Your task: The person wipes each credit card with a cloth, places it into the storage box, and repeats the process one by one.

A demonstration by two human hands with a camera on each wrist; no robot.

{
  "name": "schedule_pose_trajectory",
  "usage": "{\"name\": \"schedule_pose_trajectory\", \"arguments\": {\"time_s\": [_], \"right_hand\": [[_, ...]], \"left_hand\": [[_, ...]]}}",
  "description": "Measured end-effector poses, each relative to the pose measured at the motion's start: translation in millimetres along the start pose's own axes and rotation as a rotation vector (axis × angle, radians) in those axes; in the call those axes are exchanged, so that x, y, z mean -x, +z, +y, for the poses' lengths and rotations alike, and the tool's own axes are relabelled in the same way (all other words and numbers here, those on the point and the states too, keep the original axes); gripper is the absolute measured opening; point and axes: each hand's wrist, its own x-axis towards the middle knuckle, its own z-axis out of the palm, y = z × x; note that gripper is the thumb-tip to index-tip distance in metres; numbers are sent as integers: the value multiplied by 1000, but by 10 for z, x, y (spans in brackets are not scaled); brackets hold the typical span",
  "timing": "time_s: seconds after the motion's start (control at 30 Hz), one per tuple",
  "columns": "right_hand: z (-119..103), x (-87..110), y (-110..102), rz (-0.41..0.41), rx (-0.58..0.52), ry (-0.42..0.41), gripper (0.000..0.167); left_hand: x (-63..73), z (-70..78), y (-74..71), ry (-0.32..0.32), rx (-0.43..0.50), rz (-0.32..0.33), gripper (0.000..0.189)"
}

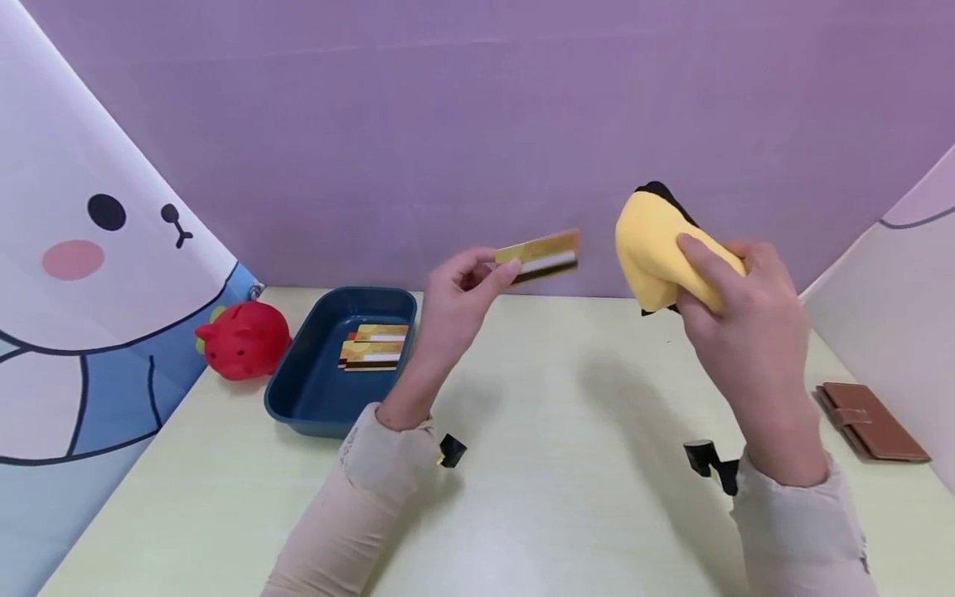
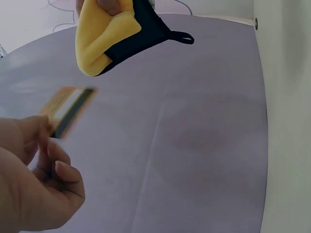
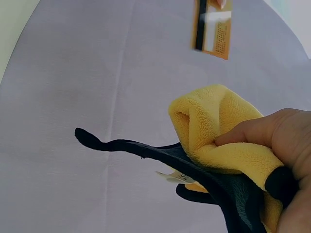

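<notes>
My left hand pinches a gold bank card by one end, between thumb and fingers, above the table. A white strip and a dark stripe run along the card's visible side. To its right, my right hand grips a bunched cloth, yellow and fluffy on one face and dark on the other. In the right wrist view the cloth shows a black edge, a hanging loop and a small white tag. Card and cloth are apart, both held in the air. The left wrist view shows the card slightly blurred.
A dark blue tray on the left of the table holds several gold cards. Beside it sits a red piggy bank. A brown wallet lies at the right edge. Purple fabric hangs behind the table.
</notes>
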Motion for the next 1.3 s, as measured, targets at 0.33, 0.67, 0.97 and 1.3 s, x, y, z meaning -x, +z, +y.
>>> {"name": "schedule_pose_trajectory", "arguments": {"time_s": [0.33,0.67,0.97,1.3], "right_hand": [[-30,-2,-23,32,9,-23,44],[-127,34,15,39,-2,-104,40],[-230,90,113,9,-3,-133,46],[-316,154,234,-49,33,-250,54]], "left_hand": [[-52,-1,16,-110,118,-86,30],[-64,-23,72,-63,183,-93,52],[-27,-14,117,-107,144,-156,56],[35,-2,195,-138,51,-159,55]]}}
